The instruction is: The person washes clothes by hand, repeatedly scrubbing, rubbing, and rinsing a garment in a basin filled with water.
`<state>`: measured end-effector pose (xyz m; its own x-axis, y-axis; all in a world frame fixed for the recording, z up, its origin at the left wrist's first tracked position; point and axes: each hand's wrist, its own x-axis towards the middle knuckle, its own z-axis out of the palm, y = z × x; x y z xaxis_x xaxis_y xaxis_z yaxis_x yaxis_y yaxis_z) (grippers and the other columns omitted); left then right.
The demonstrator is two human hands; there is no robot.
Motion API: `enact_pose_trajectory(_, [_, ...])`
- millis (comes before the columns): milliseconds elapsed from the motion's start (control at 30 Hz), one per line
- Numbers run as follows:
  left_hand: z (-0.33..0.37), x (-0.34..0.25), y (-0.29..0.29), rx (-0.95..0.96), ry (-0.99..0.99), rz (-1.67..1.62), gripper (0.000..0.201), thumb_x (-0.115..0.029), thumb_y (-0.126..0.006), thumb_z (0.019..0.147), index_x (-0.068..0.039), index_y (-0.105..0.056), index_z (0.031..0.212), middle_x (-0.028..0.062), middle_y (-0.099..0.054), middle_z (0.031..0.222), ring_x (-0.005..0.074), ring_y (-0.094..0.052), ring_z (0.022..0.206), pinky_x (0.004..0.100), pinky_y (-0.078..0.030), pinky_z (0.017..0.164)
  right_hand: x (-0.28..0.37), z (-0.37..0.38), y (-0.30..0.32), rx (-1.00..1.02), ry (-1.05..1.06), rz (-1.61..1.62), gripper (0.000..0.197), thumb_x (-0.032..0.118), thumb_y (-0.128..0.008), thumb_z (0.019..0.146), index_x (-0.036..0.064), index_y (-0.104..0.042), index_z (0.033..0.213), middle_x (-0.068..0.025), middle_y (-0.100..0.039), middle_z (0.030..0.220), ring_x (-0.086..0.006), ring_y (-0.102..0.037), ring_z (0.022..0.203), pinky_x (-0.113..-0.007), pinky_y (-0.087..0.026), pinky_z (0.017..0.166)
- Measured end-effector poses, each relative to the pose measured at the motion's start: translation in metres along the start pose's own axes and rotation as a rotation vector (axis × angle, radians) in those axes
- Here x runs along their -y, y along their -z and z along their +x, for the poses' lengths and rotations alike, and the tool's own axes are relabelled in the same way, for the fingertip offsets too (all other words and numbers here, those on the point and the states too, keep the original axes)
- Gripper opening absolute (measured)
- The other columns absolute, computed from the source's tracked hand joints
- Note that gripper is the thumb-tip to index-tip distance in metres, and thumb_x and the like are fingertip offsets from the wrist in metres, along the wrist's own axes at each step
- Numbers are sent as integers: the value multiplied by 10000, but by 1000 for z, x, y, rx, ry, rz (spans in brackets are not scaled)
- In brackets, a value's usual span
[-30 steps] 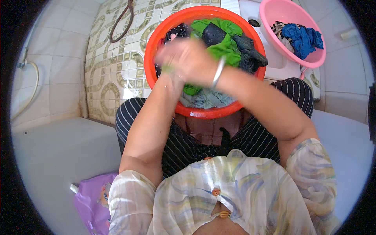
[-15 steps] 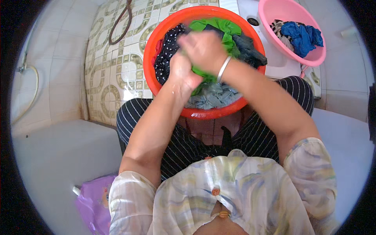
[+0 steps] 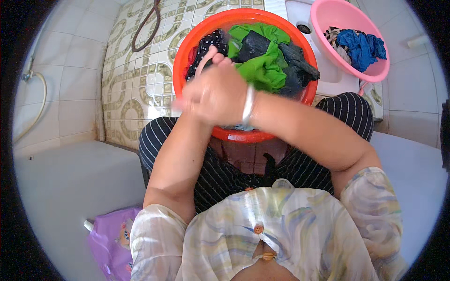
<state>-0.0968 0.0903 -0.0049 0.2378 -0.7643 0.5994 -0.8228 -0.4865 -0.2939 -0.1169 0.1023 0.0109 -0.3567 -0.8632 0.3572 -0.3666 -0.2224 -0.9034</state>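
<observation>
My right hand (image 3: 219, 96), a white bangle at its wrist, lies across my left hand and wrist above the near left rim of a red-orange basin (image 3: 305, 44). Motion blurs the right fingers, so their grip is unclear. Beyond it, the fingers of my left hand (image 3: 209, 58) stretch out; the rest of that hand is covered. No cloth shows in either hand. Wet clothes fill the basin: a bright green garment (image 3: 262, 72), a dark grey cloth (image 3: 296, 61) and a black polka-dot cloth (image 3: 217, 38). My hands hide the basin's near left part.
A pink basin (image 3: 323, 18) with blue and patterned clothes (image 3: 358, 49) stands at far right. At lower left lies a purple pouch (image 3: 112, 236) with a white cap. A dark hose (image 3: 150, 33) rests on the tiles; a pale hose (image 3: 43, 103) hangs along the left wall.
Both hands have moved left and nearer, off the clothes toward the basin's near left rim. The right hand has slid over the left hand and wrist. More of the green garment shows.
</observation>
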Motion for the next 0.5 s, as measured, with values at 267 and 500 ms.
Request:
enact_pose_trajectory(267, [20, 17, -66, -2172, -210, 2115, 292, -367, -414, 847, -104, -536, 885, 79, -570, 917, 210, -544, 882, 365, -430, 781, -23, 2, 1, -7, 227, -651, 248, 267, -486, 768, 97, -575, 610, -129, -550, 596, -302, -548, 533, -399, -435, 497])
enact_pose_trajectory(500, [14, 22, -35, -2453, -465, 2078, 288, -329, -438, 839, -75, -543, 928, 71, -584, 920, 226, -563, 838, 398, -448, 765, -41, 3, 11, -9, 119, -802, 197, 251, -475, 749, 115, -583, 657, -122, -554, 602, -303, -558, 573, -403, -441, 498])
